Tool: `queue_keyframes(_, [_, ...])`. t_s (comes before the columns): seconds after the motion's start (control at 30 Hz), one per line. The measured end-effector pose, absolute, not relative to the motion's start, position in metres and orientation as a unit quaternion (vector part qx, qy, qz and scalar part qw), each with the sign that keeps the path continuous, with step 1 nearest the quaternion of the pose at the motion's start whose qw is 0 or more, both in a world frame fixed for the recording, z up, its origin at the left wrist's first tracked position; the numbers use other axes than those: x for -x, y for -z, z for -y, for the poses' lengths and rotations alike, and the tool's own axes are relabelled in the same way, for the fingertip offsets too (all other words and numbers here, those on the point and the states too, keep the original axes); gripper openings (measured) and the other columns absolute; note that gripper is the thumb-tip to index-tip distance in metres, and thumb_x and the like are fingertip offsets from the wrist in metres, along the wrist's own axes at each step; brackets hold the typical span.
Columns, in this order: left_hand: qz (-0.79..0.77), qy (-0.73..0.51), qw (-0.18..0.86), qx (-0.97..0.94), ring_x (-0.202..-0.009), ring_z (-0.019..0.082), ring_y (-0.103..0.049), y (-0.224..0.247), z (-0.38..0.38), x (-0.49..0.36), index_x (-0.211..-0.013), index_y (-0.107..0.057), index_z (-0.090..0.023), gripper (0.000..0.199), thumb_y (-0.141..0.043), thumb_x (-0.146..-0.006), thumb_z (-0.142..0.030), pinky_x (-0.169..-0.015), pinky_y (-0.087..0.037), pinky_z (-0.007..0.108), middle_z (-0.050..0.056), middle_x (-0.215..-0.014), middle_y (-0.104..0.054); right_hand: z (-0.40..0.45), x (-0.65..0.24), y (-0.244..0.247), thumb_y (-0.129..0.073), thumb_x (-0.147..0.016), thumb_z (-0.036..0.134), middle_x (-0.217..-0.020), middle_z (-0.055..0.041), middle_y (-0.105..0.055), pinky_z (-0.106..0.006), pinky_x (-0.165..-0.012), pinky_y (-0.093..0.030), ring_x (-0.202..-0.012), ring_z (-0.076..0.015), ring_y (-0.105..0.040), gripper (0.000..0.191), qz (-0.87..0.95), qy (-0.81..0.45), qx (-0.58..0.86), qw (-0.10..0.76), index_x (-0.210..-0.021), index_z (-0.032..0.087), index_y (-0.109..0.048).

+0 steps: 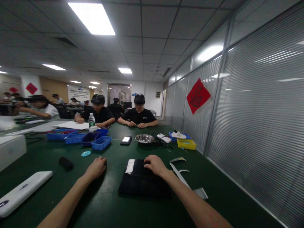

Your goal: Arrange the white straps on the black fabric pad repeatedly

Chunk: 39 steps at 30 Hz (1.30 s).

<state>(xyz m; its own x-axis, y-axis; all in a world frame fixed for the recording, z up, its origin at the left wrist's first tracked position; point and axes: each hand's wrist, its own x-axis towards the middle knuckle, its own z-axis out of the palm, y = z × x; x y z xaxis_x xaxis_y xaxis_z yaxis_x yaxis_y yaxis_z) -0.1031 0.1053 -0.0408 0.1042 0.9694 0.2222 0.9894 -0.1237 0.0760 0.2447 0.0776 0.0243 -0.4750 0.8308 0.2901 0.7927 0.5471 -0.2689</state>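
The black packet (pixel 140 183) lies flat at lower centre, seemingly steadied by the right hand (pixel 155 164), half-curled on its upper part, while the left hand (pixel 95 167) rests loosely curled on the table (pixel 104 205) left of centre, any grip in either impossible to tell.

Table (pixel 102 205) with a dark green top. Near the right edge: torn white strips (pixel 179 175); beyond them, toward the far edge, a yellow bin (pixel 190 146). Farther in from the right edge: a flat black package (pixel 142 185), white-labelled; then a turquoise disc (pixel 85 154), a black cylinder (pixel 66 163) and a white box (pixel 11 150). Toward the far edge: a steel bowl (pixel 145 143) and clustered blue bins (pixel 101 144).
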Motion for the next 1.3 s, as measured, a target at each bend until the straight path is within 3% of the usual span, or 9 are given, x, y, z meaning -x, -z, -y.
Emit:
queue_keyframes(0.23, [0.665,0.11,0.039,0.738,-0.098,0.024,-0.055,0.04,-0.106,0.102,-0.1,-0.062,-0.015,0.026,-0.044,-0.082,-0.021,-0.086,-0.042,0.033,0.013,-0.105,-0.057,-0.092,-0.232,-0.015,-0.055,-0.084,0.043,-0.086,-0.0043,-0.071,-0.025,-0.068,-0.044,-0.075,-0.0179,-0.062,0.03,0.856,-0.08,0.479,0.18,-0.098,0.023,-0.071])
queue_keyframes(0.47, [0.66,0.119,0.04,0.741,-0.097,0.024,-0.054,0.045,-0.109,0.105,-0.097,-0.061,-0.016,0.025,-0.043,-0.082,-0.021,-0.086,-0.042,0.034,0.012,-0.104,-0.057,-0.073,-0.237,-0.017,-0.057,-0.082,0.041,-0.095,-0.0048,-0.066,-0.028,-0.075,-0.044,-0.086,-0.0201,-0.059,0.028,0.835,-0.039,0.51,0.204,-0.101,0.022,-0.067])
queue_keyframes(0.7, [0.652,0.12,0.05,0.747,-0.099,0.026,-0.054,0.048,-0.109,0.107,-0.098,-0.061,-0.015,0.026,-0.042,-0.081,-0.022,-0.085,-0.043,0.035,0.013,-0.103,-0.056,-0.006,-0.299,-0.022,-0.059,-0.08,0.036,-0.091,-0.0058,-0.061,-0.032,-0.069,-0.045,-0.081,-0.0214,-0.057,0.017,0.779,0.055,0.59,0.205,-0.089,0.022,-0.057])
queue_keyframes(0.9, [0.652,0.122,0.05,0.746,-0.097,0.025,-0.054,0.049,-0.11,0.107,-0.097,-0.061,-0.015,0.025,-0.043,-0.081,-0.021,-0.085,-0.043,0.035,0.013,-0.103,-0.056,0.043,-0.367,-0.007,-0.062,-0.075,0.042,-0.095,-0.009,-0.062,-0.033,-0.066,-0.048,-0.085,-0.0249,-0.06,0.026,0.707,0.048,0.689,0.15,-0.089,0.021,-0.058])
queue_keyframes(1.1, [0.659,0.113,0.05,0.742,-0.097,0.025,-0.054,0.049,-0.112,0.107,-0.099,-0.062,-0.015,0.026,-0.043,-0.081,-0.02,-0.086,-0.043,0.035,0.013,-0.104,-0.057,0.053,-0.384,0.002,-0.047,-0.084,0.022,-0.092,-0.0096,-0.066,-0.03,-0.071,-0.046,-0.085,-0.0213,-0.062,0.014,0.706,0.037,0.698,0.117,-0.087,0.018,-0.06])
queue_keyframes(1.2, [0.657,0.118,0.053,0.743,-0.096,0.024,-0.055,0.049,-0.111,0.107,-0.099,-0.062,-0.015,0.026,-0.043,-0.082,-0.022,-0.085,-0.043,0.035,0.012,-0.103,-0.057,0.051,-0.389,0.006,-0.044,-0.083,0.019,-0.089,-0.0086,-0.066,-0.03,-0.07,-0.046,-0.081,-0.0202,-0.063,0.017,0.712,0.019,0.69,0.13,-0.087,0.018,-0.061])
queue_keyframes(1.3, [0.652,0.127,0.05,0.746,-0.096,0.024,-0.054,0.05,-0.112,0.108,-0.097,-0.062,-0.016,0.025,-0.043,-0.082,-0.022,-0.085,-0.043,0.034,0.011,-0.102,-0.057,0.047,-0.399,0.007,-0.041,-0.085,0.026,-0.086,-0.0071,-0.066,-0.031,-0.068,-0.046,-0.077,-0.0202,-0.063,0.021,0.705,0.019,0.681,0.199,-0.087,0.02,-0.061])
